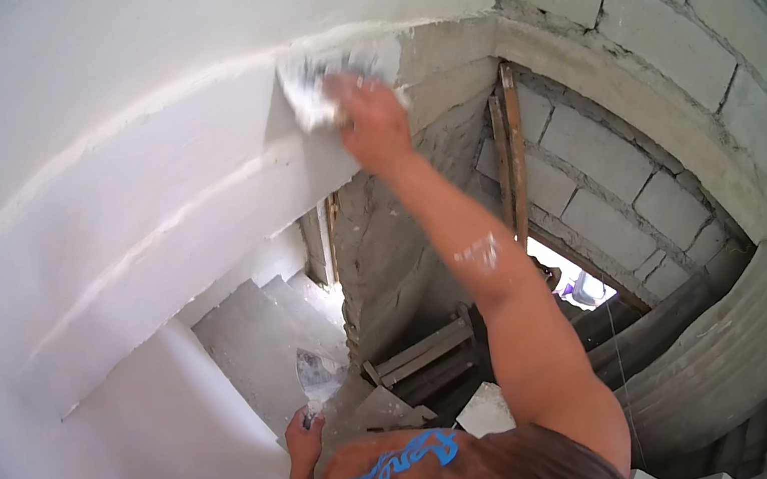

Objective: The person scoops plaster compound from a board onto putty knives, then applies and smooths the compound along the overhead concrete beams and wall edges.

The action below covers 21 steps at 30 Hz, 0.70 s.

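My right hand (374, 121) is raised and closed round a wide plaster-smeared scraper (306, 92). Its blade lies against the white-coated beam (180, 172), close to where the coat meets bare grey cement (445, 46). Motion blurs the blade and fingers a little. Low beside my body, my left hand (304, 437) grips the handle of a putty knife (318, 372), whose flared blade points up and carries whitish plaster. A white smear marks my right forearm.
A block wall (661, 20) rises on the right, with wooden strips (509, 147) standing in the corner. Stairs (255, 322) descend below the beam. A wooden frame (432, 348) and other boards lie lower down. A curved rough concrete piece (729, 364) is at lower right.
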Available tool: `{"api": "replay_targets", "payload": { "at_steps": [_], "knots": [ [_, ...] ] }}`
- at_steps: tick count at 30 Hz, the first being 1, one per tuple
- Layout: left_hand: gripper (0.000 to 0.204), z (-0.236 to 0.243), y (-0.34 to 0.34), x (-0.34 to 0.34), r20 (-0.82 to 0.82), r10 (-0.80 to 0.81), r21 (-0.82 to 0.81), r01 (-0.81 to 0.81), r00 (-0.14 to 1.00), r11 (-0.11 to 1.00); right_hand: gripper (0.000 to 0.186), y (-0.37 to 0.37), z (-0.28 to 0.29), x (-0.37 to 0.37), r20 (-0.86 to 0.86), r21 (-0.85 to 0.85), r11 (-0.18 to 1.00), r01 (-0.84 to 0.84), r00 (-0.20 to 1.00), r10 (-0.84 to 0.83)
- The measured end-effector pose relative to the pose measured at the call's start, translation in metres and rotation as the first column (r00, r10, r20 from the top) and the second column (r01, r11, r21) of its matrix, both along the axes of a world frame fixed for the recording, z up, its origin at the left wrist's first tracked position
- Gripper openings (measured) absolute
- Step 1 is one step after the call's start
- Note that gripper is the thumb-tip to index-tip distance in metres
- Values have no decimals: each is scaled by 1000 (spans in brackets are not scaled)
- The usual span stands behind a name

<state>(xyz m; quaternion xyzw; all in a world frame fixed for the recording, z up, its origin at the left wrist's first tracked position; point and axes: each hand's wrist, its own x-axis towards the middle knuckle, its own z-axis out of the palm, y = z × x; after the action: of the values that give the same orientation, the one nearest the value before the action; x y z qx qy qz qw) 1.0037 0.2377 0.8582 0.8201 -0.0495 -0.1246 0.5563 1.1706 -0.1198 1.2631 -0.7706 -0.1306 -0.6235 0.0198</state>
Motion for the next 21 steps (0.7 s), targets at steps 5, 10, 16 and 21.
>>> {"api": "replay_targets", "payload": {
  "at_steps": [5,10,16,21],
  "knots": [
    [37,12,-2,9,7,-146,53,145,989,988,49,-35,0,-49,-313,-4,1000,-30,949,28],
    [39,23,7,0,15,-149,57,148,989,987,45,-55,90,-42,-480,253,804,538,791,-378],
    [38,6,25,-13,33,-2,65,0,999,998,34,-1,105,-28,-746,99,796,597,574,-338],
    [38,-10,31,-12,-46,-9,24,10,999,1000,33,68,105,-37,-713,-32,921,389,636,-294]
  ]
}}
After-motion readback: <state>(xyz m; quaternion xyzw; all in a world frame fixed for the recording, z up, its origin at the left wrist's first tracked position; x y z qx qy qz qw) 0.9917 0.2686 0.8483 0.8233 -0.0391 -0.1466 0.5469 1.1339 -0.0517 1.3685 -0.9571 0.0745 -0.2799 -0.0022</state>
